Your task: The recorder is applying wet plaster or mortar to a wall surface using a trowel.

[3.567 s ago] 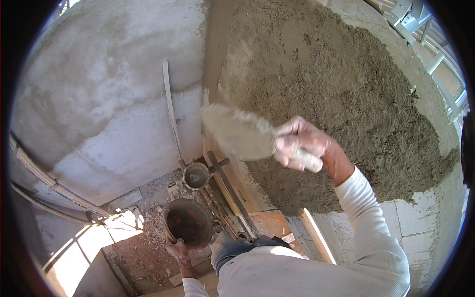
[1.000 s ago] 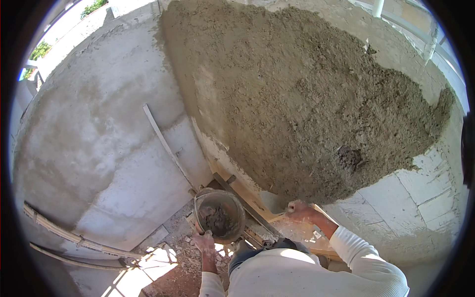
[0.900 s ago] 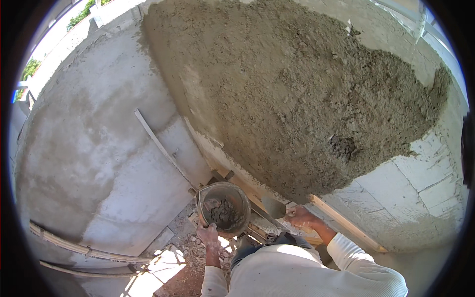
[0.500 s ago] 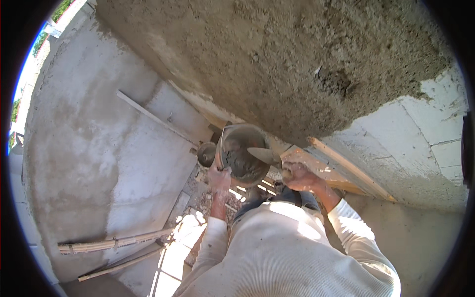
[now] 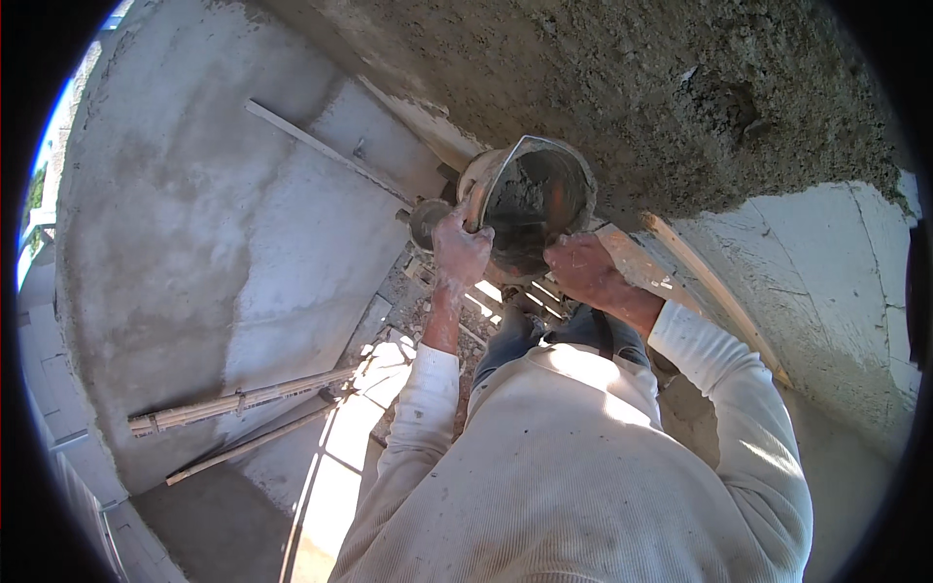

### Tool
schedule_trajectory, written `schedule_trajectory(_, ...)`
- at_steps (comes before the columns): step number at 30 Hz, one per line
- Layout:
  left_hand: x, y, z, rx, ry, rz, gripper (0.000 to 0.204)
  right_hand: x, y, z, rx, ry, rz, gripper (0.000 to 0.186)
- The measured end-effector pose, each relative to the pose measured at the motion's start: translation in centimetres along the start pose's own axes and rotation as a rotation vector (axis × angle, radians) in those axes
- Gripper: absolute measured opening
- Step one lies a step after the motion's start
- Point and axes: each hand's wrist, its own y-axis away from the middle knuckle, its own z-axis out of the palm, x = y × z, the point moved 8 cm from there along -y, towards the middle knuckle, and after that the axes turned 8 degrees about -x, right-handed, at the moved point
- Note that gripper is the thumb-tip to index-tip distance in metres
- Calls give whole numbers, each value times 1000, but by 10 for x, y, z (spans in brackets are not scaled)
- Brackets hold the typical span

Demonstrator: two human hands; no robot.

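A round bucket (image 5: 474, 177) hangs tilted in front of me, with grey wet mortar (image 5: 520, 194) inside. My left hand (image 5: 461, 251) is closed on the bucket at its near left rim, by the wire handle. Over the near right part of the rim, my right hand (image 5: 586, 270) is closed around the handle of a trowel. The trowel blade points down into the bucket and is hard to pick out against the dark inside.
A wall (image 5: 603, 87) with rough wet mortar rises ahead, bare white blocks (image 5: 807, 243) at its right. A smoother wall (image 5: 194, 243) stands left. A smaller pot (image 5: 428, 222), a wooden board (image 5: 719, 296), a pale strip (image 5: 321, 146) and poles (image 5: 243, 398) are around me.
The bucket has moved up and right in view and tilts more toward me. My right hand has brought the trowel from above the rim down into the bucket. My left hand keeps its hold.
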Motion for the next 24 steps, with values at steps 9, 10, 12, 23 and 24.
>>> schedule_trajectory(9,4,20,-14,134,-140,-86,65,-3,-28,-44,-53,-117,138,22)
schedule_trajectory(10,9,25,-9,110,-109,-143,66,7,-28,-54,-4,-210,229,22)
schedule_trajectory(12,5,29,-2,43,-94,-267,70,26,-33,-58,-74,-165,254,22)
schedule_trajectory(23,0,60,4,187,234,-217,72,-9,-14,1,-469,-1268,368,30)
schedule_trajectory(24,-4,64,3,224,264,-242,71,-16,-8,-8,-454,-1291,380,29)
